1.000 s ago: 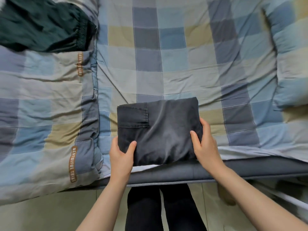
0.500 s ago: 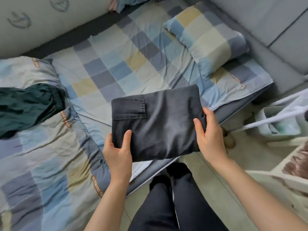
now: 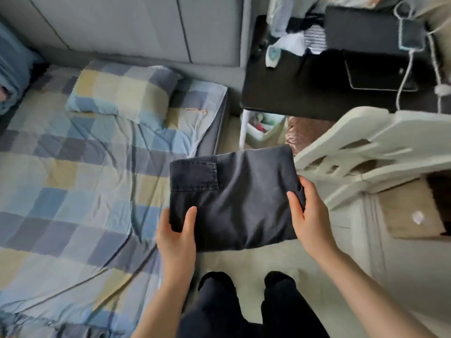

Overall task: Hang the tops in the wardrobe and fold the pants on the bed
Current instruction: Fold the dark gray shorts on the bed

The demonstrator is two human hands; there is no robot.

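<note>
Two hands, left (image 3: pixel 176 236) and right (image 3: pixel 309 217), pinch folded pants (image 3: pixel 234 198) at seven and three o'clock, bed (image 3: pixel 73 191) at nine o'clock.

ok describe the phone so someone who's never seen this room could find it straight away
Start at the black side table beside the bed's grey headboard, at the top right of the view. On its far right edge lies the phone: a dark screen in a pale blue case, the only thing there with a white cable plugged in.
</note>
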